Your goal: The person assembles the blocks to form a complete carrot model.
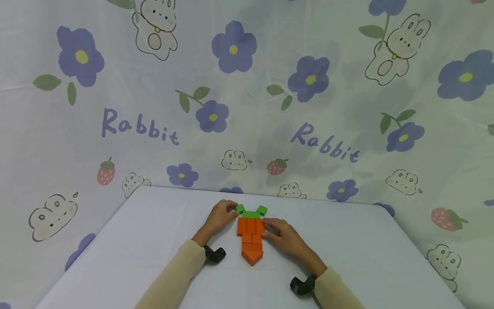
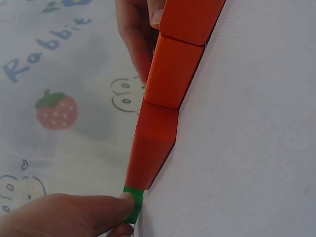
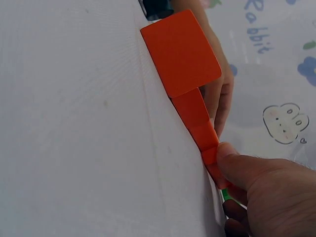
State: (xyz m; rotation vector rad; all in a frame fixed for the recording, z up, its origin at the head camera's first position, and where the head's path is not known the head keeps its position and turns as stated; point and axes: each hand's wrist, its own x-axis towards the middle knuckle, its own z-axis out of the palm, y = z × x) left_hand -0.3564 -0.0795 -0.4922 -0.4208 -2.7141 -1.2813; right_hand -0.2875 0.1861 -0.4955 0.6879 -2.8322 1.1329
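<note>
Lying flat near the middle of the table (image 1: 154,240), a carrot made of blocks (image 1: 251,237) points its tip toward the person. Its body is a set of orange blocks (image 3: 181,53) packed edge to edge, ending in a pointed piece at the near end. Across the far end sits a green bar (image 1: 251,214), with one small green block (image 1: 240,208) at the upper left and another (image 1: 262,210) at the upper right.

The left hand (image 1: 220,216) lies just left of the carrot's top, its fingertips pinching the upper left green block; the left wrist view shows a fingertip pressed onto the green edge. The right hand (image 1: 283,236) lies just right of the orange body, thumb and fingers pressed against its side near the top, so the carrot sits between the two hands.

A plain pale cloth covers the table. Behind it hangs a light curtain (image 1: 347,107) printed with blue flowers, rabbits, strawberries and the word "Rabbit". Both forearms wear cream sleeves (image 1: 173,274).
</note>
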